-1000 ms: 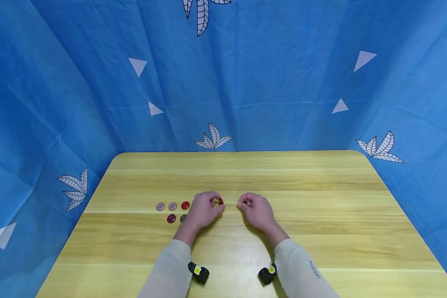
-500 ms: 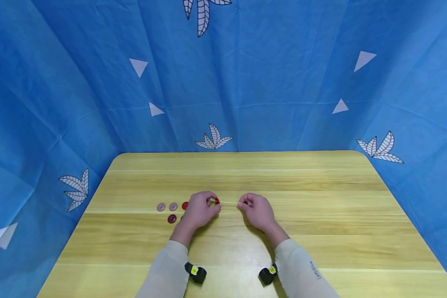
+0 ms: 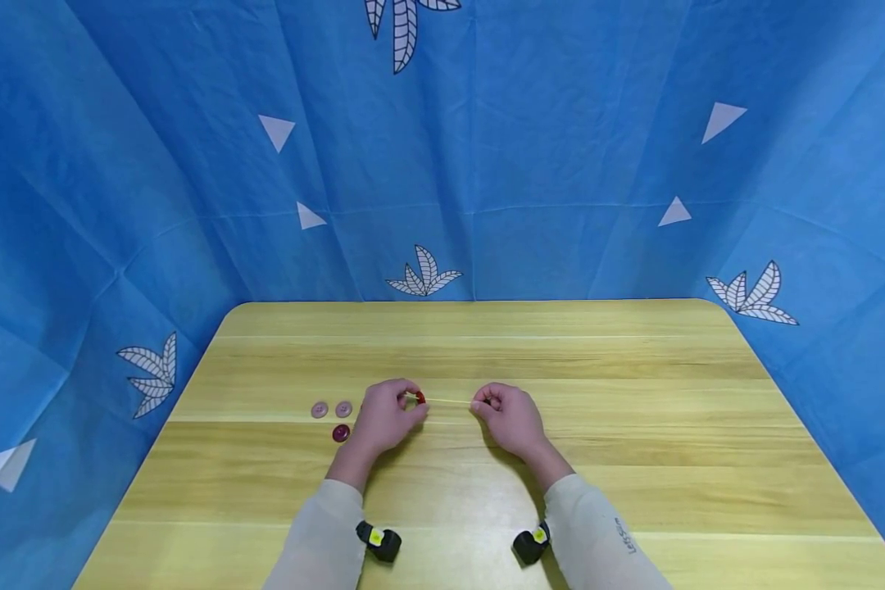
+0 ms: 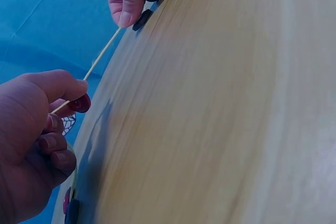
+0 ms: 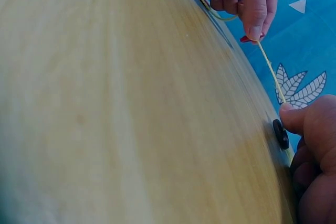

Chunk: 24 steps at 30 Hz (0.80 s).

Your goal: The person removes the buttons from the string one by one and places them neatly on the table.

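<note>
My left hand [image 3: 385,415] pinches a red button [image 4: 81,103] between thumb and finger. A thin yellow string [image 4: 100,56] passes through or along this button and stretches taut to my right hand [image 3: 512,419], whose thumb and finger pinch it. Just below the right fingertips a black button [image 5: 281,134] sits near the string, close to the tabletop. Behind the left hand, more of the string curves down towards another red button [image 4: 66,200] and a dark button [image 4: 72,212]; the left hand hides these two in the head view.
On the wooden table [image 3: 634,426], left of the left hand, lie two pale pink buttons [image 3: 319,410] and a dark red button [image 3: 341,433]. A blue patterned cloth [image 3: 546,147] hangs behind the table. Black wrist cameras [image 3: 383,544] sit on both sleeves.
My left hand has moved left with the red button, along the string, widening the gap to the right hand. It now covers the red and grey table buttons. The right hand has stayed put.
</note>
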### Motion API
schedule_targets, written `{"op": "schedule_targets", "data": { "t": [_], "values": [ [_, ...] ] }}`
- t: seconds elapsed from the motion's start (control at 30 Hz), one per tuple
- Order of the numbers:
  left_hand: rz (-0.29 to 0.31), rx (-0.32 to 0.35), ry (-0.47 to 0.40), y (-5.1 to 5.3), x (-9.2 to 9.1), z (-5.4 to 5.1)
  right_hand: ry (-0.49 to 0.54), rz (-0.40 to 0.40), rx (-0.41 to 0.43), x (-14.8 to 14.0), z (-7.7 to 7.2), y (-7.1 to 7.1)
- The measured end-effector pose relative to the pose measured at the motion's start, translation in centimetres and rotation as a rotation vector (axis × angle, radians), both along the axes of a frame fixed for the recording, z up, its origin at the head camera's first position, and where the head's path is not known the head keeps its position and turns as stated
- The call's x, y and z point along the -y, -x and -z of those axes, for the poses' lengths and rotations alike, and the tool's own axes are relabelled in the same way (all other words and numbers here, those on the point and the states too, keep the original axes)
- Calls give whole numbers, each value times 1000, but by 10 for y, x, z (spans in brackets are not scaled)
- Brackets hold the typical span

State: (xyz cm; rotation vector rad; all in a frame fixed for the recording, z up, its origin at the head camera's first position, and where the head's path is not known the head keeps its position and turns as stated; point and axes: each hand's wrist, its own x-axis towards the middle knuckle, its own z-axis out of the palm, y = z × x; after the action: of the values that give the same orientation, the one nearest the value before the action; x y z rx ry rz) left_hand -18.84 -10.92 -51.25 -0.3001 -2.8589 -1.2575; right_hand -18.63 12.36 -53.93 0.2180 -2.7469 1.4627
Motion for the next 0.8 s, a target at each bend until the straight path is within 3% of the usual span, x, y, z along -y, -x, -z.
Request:
{"op": "schedule_targets", "data": {
  "t": [0.53, 0.8],
  "values": [
    [-30, 13, -37, -4, 13, -2, 0, -7, -23, -1, -2, -1],
    [-80, 22, 26, -7, 22, -1, -9, -6, -18, 0, 0, 0]
  ]
}}
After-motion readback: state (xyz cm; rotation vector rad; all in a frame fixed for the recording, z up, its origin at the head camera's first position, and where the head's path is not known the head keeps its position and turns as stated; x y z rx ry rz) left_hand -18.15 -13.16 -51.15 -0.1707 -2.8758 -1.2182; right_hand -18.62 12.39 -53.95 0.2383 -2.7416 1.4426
